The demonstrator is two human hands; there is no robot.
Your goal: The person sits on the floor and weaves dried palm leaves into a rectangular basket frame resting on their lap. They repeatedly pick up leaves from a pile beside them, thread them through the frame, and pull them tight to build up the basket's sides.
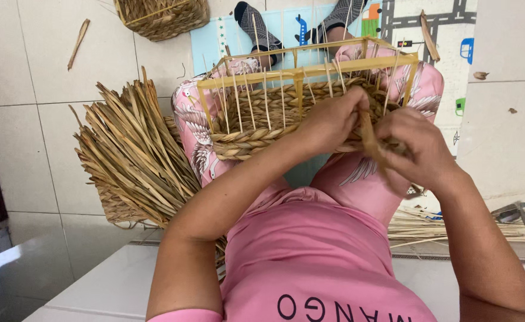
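Observation:
A half-woven basket [256, 128] rests on my lap, with a yellow wooden frame [307, 71] and thin upright sticks above braided straw rows. My left hand [334, 122] presses on the braided rim near the basket's right side, fingers curled over the weave. My right hand [420, 149] is closed on a twisted straw strand [369, 140] that runs between both hands. The strand's far end is hidden behind my fingers.
A large bundle of dried straw leaves [134, 155] lies on the tiled floor at left. Another woven basket [161, 18] stands at the top. Loose thin sticks [447, 229] and metal pliers [513, 211] lie at right. A play mat [429, 24] lies under my socked feet.

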